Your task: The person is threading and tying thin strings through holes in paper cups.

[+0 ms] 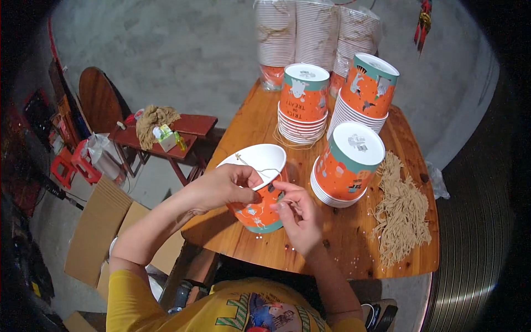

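An orange paper bucket with a teal base band and white inside stands tilted at the table's near edge. My left hand grips its rim, fingers inside and thumb outside. A thin beige cord lies across the white inside and reaches the rim near my right hand. Just outside the bucket's right wall, my right hand is closed, pinching a thin strand of cord between thumb and fingers. Part of the cord is hidden behind the fingers.
Upside-down bucket stacks stand right and behind on the wooden table. A pile of beige cords lies at the right. Wrapped stacks stand at the back. Left are a red bench and a cardboard box.
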`<state>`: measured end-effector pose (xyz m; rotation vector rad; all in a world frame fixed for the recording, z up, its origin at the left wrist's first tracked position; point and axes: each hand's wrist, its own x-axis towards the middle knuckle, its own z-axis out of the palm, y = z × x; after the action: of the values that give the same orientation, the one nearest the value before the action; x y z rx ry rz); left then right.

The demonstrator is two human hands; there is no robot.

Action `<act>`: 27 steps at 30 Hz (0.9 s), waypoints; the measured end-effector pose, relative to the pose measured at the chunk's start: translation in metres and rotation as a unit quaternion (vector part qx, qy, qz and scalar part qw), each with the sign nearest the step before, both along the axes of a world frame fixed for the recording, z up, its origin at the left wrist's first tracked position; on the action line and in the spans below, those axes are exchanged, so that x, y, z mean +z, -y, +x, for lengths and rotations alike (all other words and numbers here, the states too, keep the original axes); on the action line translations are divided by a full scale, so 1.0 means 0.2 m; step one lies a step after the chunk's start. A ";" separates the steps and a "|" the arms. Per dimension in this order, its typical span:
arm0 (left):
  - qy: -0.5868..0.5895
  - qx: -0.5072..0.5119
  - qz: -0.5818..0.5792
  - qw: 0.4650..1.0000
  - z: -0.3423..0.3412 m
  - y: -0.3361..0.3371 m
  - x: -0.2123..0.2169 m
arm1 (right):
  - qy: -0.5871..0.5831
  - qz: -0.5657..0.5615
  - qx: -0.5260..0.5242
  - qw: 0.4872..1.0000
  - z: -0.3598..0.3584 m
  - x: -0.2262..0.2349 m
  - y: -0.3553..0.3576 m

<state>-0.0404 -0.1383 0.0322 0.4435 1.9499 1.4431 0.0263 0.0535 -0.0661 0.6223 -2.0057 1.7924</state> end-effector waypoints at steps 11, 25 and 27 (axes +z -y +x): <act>-0.015 -0.044 -0.024 0.999 0.05 -0.07 0.02 | -0.262 0.204 -0.160 0.930 0.08 0.05 0.00; -0.050 -0.068 -0.017 0.996 0.08 -0.09 -0.01 | -0.192 0.163 -0.136 0.958 0.13 0.07 0.00; -0.045 -0.066 -0.017 0.997 0.09 -0.10 0.00 | -0.102 0.170 -0.125 0.972 0.18 0.01 -0.02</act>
<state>-0.0232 -0.1190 0.0319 0.6193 1.9725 1.3241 0.0627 0.0576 -0.0637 0.5923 -2.1521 1.2026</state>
